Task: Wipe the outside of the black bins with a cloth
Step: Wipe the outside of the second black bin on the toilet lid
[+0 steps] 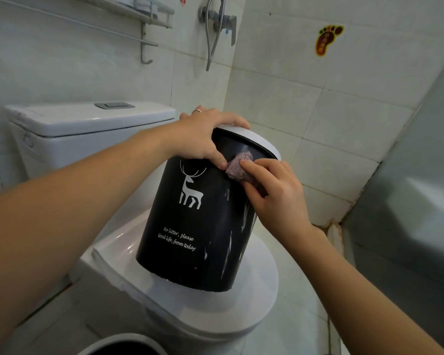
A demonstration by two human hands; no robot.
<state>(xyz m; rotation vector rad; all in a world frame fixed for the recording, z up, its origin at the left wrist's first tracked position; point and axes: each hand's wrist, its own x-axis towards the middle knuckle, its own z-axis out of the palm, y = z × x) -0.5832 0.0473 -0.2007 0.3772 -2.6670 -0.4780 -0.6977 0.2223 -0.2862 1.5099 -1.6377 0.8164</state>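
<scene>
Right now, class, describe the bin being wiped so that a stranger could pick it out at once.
Start at the white toilet: on its closed lid stands a black bin, tilted, with a white rim. Unlike the second bin at the bottom edge, of which only a rim shows, it bears a white deer and lettering, and a purple cloth is pressed against its side.

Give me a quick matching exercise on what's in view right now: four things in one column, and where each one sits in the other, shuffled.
Things:
1. black bin
2. cloth
3. left hand
4. foot-shaped sticker

Places:
A. on the wall tile, upper right
B. standing on the closed toilet lid
C. gripping the bin's white rim
D. pressed to the bin's side under the right hand

Pairs: 1-B, 2-D, 3-C, 4-A
</scene>
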